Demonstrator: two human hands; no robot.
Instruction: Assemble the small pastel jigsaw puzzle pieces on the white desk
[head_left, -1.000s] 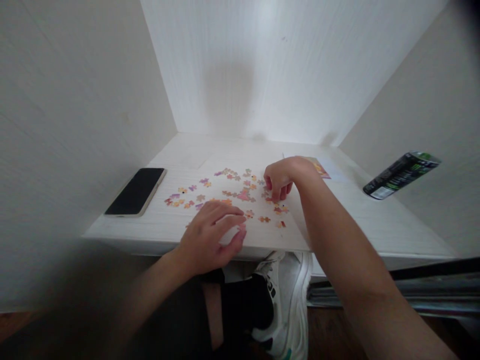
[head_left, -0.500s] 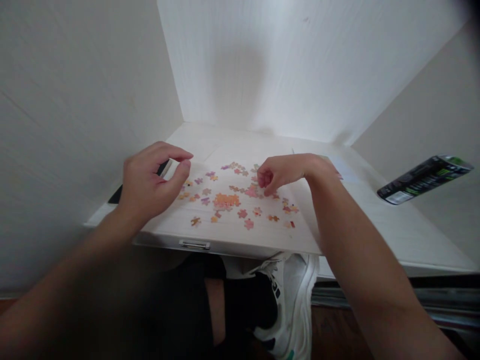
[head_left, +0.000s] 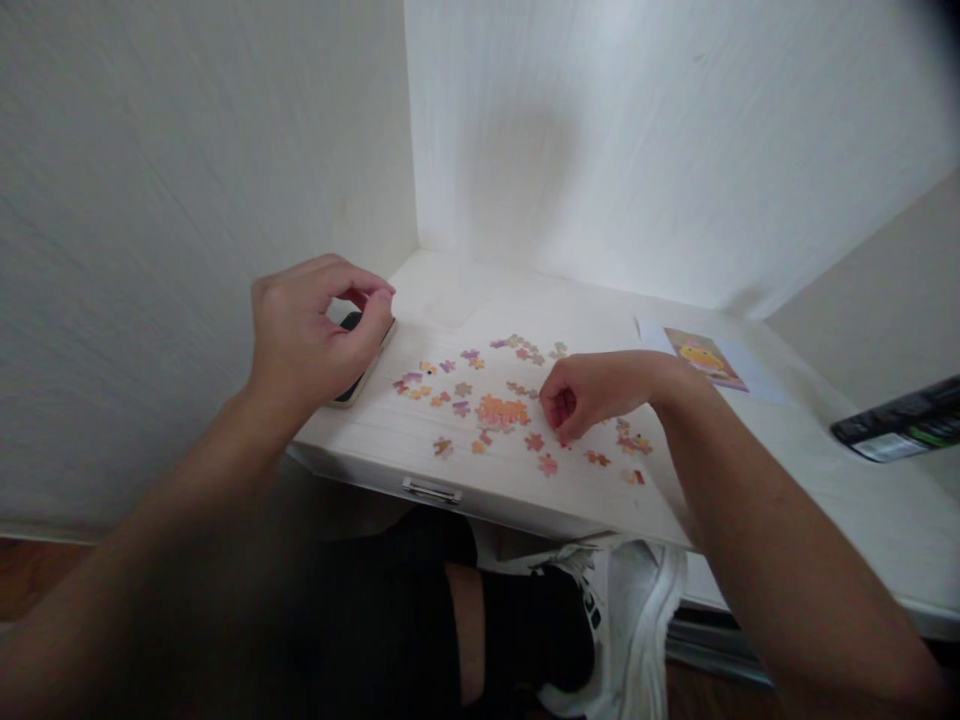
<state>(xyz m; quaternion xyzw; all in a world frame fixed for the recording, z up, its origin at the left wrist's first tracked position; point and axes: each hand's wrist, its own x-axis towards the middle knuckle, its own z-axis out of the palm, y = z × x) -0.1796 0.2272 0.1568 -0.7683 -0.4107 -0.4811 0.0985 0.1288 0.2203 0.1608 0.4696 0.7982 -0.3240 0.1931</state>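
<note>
A white shoe (head_left: 637, 620) is showing below the table (head_left: 750, 470). The right hand (head_left: 592, 395) is curling loosely over scattered puzzle pieces (head_left: 502, 410); whether it grips one I cannot tell. The left hand (head_left: 311, 335) is hovering, fingertips pinched, above the phone (head_left: 360, 370). Farther back, a picture card (head_left: 701, 358) is lying.

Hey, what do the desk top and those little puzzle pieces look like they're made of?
The desk top looks like white laminate or painted wood: faint grain lines, matte sheen. The puzzle pieces look like thin printed cardboard: flat, matte, with pink and orange print. Neither can be told for sure.
</note>
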